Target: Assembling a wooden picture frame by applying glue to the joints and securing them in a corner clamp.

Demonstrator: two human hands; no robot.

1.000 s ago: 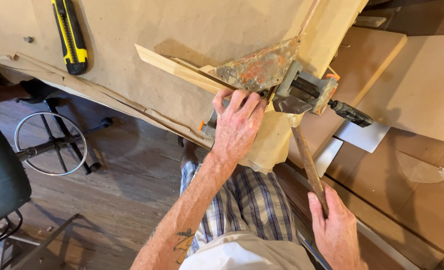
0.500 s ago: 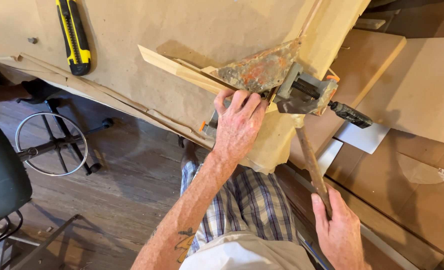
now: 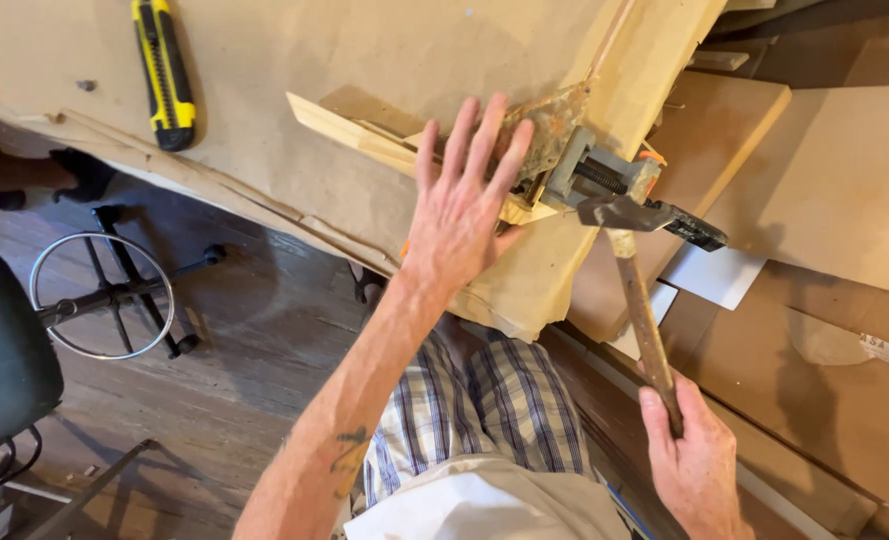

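Observation:
My left hand [image 3: 462, 212] hovers with fingers spread over a rusty metal vise [image 3: 565, 150] fixed at the edge of a paper-covered workbench [image 3: 295, 90]. A pale wooden strip [image 3: 365, 140] lies under the hand and runs into the vise jaws. My right hand [image 3: 693, 462] grips the lower end of a hammer's wooden handle [image 3: 647, 322]. The hammer's metal head [image 3: 615, 211] sits just below the vise's screw end.
A yellow and black utility knife [image 3: 163, 72] lies on the bench at upper left. A stool's round footring [image 3: 103, 295] and dark seat [image 3: 0, 350] stand on the wood floor at left. Cardboard sheets [image 3: 845, 200] lean at right.
My left hand has let go of the vise and opened, fingers now spread above it. The hammer has swung up so its head is near the vise.

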